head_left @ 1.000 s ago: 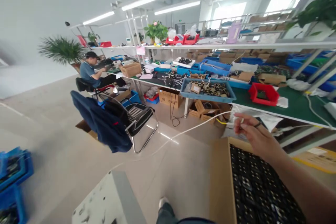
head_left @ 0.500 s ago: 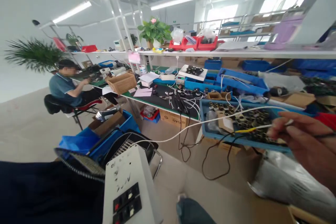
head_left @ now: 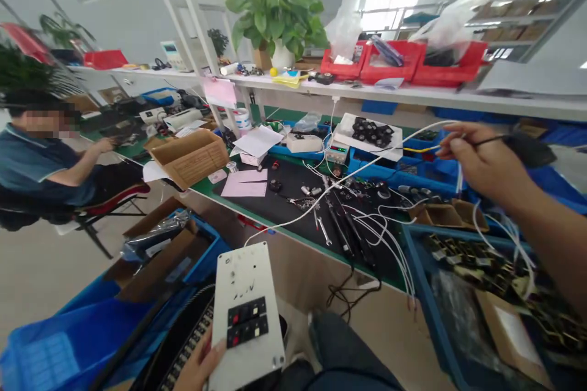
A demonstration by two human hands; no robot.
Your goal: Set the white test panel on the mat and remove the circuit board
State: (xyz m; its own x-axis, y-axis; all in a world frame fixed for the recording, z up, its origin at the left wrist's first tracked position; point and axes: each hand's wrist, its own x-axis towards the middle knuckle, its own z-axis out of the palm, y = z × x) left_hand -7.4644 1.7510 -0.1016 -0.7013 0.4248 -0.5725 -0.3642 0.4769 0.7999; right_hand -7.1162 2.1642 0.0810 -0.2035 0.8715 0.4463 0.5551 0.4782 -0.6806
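Support the white control box point(head_left: 247, 311) from below: the left hand point(head_left: 198, 368) grips its lower edge, fingers closed on the casing, low in front of the body. Keep the box level so the white cable point(head_left: 321, 198) running from its top edge stays slack over the workbench point(head_left: 279, 208). The right hand point(head_left: 481, 162) is raised, arm extended, fingertips pinched on the cable's far end above the blue bins point(head_left: 413, 180).
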